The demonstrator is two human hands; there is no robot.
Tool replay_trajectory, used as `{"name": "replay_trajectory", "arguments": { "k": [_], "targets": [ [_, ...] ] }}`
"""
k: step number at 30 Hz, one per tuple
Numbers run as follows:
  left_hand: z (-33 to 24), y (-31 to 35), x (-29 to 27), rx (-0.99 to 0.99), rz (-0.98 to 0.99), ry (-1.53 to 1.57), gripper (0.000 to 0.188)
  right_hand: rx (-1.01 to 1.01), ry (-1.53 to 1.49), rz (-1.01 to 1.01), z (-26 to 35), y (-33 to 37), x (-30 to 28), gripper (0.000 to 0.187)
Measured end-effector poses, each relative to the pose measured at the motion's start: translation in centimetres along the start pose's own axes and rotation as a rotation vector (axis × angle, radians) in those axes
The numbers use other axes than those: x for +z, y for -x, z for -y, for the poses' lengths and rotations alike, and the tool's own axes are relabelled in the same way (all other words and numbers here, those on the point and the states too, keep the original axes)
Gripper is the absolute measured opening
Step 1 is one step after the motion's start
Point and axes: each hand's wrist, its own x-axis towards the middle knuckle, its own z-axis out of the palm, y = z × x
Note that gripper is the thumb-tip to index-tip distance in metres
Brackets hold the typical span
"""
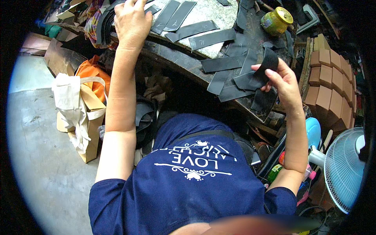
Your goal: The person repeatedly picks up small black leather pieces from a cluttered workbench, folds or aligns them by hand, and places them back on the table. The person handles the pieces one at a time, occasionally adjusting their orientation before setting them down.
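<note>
My right hand (284,80) pinches a black leather-like strip (269,58) between thumb and fingers, and the strip curls upward. It hangs above a loose heap of similar flat black strips (235,84) at the table's near right corner. More strips (213,39), some with light marks, lie spread on a pale speckled slab (219,13). At the far left, my left hand (133,23) reaches over the table edge beside a stack of dark pieces (104,29). Its fingertips pass the top of the picture, so whatever they touch is hidden.
A yellow-green jar (276,21) stands at the back right. Brown blocks (331,80) are stacked beyond my right forearm, with a blue-white fan (344,168) below. To the left, a white cloth bag (70,105) and an orange cloth (93,74) hang on a cardboard box (92,137).
</note>
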Motion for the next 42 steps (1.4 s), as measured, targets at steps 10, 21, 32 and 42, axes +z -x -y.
{"name": "replay_trajectory", "arguments": {
  "k": [10, 21, 32, 42],
  "targets": [
    [-15.3, 3.8, -2.7, 0.406, 0.352, 0.408, 0.025, 0.043, 0.226, 0.172, 0.6, -0.5, 2.0, 0.016],
    [-16.2, 4.6, -2.3, 0.278, 0.342, 0.541, 0.008, 0.071, 0.102, 0.026, 0.3, -0.5, 2.0, 0.023],
    [-12.9, 2.9, -4.5, -0.527, 0.238, 1.895, 0.021, 0.091, 0.035, -0.016, 1.3, -0.9, 2.7, 0.021],
    [-10.5, 3.3, -5.1, -0.864, 0.685, 2.077, 0.018, -0.224, 0.121, -0.195, 1.3, -2.6, 2.2, 0.01]
  ]
}}
